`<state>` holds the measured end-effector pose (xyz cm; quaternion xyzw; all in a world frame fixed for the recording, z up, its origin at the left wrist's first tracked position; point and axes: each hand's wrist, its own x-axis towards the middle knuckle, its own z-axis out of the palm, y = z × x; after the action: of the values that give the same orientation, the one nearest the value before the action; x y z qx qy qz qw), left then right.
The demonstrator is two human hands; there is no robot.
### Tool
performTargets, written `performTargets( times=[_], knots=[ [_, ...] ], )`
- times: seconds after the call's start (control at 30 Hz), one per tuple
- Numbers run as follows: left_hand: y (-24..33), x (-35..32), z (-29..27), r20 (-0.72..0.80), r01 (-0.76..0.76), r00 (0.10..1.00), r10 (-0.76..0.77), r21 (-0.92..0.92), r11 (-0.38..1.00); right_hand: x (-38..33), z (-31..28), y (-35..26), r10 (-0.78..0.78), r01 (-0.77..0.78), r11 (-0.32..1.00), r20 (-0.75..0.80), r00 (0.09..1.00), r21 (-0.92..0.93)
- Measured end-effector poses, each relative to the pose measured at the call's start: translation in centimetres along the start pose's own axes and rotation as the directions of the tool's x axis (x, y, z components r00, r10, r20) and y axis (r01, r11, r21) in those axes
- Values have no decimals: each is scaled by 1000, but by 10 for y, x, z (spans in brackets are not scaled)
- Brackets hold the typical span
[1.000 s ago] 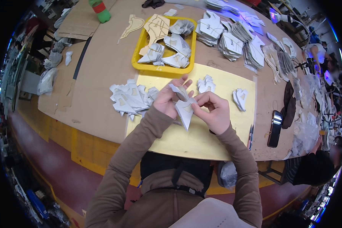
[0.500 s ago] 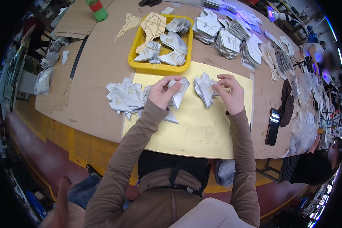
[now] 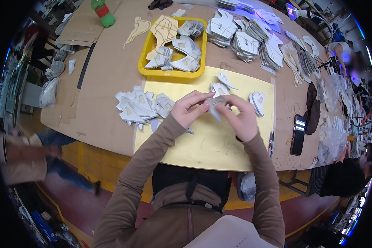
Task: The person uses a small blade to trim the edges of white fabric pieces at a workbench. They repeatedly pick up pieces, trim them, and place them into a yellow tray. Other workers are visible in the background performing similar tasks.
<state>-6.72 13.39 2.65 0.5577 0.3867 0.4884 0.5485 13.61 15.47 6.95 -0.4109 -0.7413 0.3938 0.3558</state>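
Observation:
My left hand [image 3: 191, 109] and my right hand [image 3: 242, 120] meet over the yellow sheet [image 3: 194, 149], both pinching a small grey-white cut piece [image 3: 214, 110] between them. Motion blurs that piece, and the fingers hide part of it. Left of my left hand lies a loose heap of white pointed pieces [image 3: 134, 105], some with a small cut-out window. Just beyond my fingers are more white pieces [image 3: 220, 89], partly covered by my hands, with a curved one [image 3: 226, 80] at their far side. To the right of my right hand sits a small cluster of white pieces [image 3: 257, 102].
A yellow tray [image 3: 171, 75] with bundled pieces and tan templates stands beyond the sheet. Stacks of white panels [image 3: 246, 45] lie at the far right. A phone [image 3: 297, 134] and pens [image 3: 271, 142] are to the right, a green bottle [image 3: 103, 14] far left. Someone walks at the left [image 3: 33, 155].
My hands have come together, the right one moving left to the held piece. The pieces on the right now lie in separate groups. A person at the left has moved farther left.

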Motion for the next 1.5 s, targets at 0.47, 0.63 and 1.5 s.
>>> performTargets(
  times=[0.47, 0.63, 1.5],
  knots=[
    [-8, -1, -16, -228, -74, 973, 24, -212, 975, -32, -120, 77, 346, -367, 930, -335, 876, 2],
    [-7, -1, -18, -220, -90, 975, 43, -209, 974, -12, -90, 65, 22, -160, 872, -290, 957, -463],
    [2, -72, -25, -431, 375, 884, 183, 886, 272, -16, 27, -8, -248, 297, 899, 187, 951, -320]
  ],
)
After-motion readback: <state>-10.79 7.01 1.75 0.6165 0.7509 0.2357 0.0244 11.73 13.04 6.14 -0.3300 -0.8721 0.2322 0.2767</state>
